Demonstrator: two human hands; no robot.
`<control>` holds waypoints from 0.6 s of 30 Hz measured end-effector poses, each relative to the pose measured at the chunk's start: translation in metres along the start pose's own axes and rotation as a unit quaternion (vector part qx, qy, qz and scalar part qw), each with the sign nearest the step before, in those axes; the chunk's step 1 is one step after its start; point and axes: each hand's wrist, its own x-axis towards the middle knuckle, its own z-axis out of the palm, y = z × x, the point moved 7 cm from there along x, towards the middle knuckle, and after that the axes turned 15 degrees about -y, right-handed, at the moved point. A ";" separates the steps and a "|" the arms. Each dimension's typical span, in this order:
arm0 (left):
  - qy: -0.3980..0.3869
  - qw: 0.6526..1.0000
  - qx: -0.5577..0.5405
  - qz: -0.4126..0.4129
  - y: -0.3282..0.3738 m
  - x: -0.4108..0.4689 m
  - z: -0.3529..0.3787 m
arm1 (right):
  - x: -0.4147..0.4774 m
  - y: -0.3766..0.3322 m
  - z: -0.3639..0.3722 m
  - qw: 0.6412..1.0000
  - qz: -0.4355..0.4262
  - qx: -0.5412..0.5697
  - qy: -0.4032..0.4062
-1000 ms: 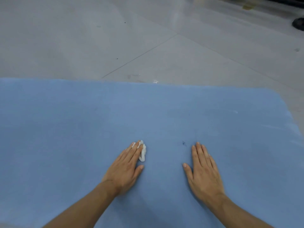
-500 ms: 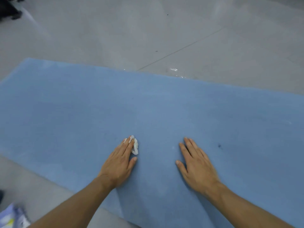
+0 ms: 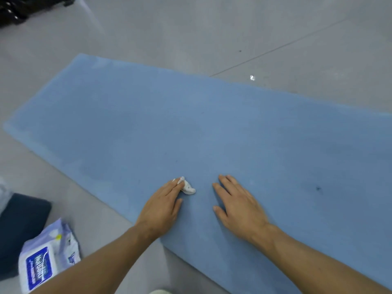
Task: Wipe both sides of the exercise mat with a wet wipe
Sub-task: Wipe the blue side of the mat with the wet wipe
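A blue exercise mat (image 3: 191,128) lies flat on the grey floor and runs from the upper left to the right edge. My left hand (image 3: 163,206) lies palm down on the mat near its front edge, its straight fingers pressing a crumpled white wet wipe (image 3: 187,186) onto the surface. Most of the wipe sticks out past the fingertips. My right hand (image 3: 237,204) rests flat on the mat just to the right, fingers straight and spread, holding nothing. A small dark speck (image 3: 317,188) marks the mat further right.
A pack of wet wipes (image 3: 45,264) lies on the floor at the lower left, beside a dark flat object (image 3: 21,225). Dark items (image 3: 23,7) sit at the top left corner. Grey floor surrounds the mat.
The view has swung left, so the mat's left end, the wipe pack and the dark object come into sight. Both hands have shifted left along the mat, the left still pressing the wipe.
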 end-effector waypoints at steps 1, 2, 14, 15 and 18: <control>-0.001 1.000 0.004 0.003 -0.001 -0.002 -0.001 | 0.003 -0.005 0.000 1.000 -0.008 -0.001 -0.005; -0.002 1.000 0.009 0.002 -0.004 -0.005 -0.002 | 0.006 -0.010 -0.001 1.000 -0.016 0.001 -0.008; 0.031 0.995 -0.099 -0.017 -0.006 -0.022 -0.001 | 0.036 -0.075 0.024 0.993 -0.120 -0.008 0.005; 0.027 0.995 -0.092 -0.008 -0.008 -0.025 -0.001 | 0.037 -0.078 0.024 0.992 -0.124 -0.005 0.016; 0.019 0.998 -0.058 0.014 -0.020 -0.038 0.000 | 0.041 -0.086 0.025 0.990 -0.132 0.012 0.039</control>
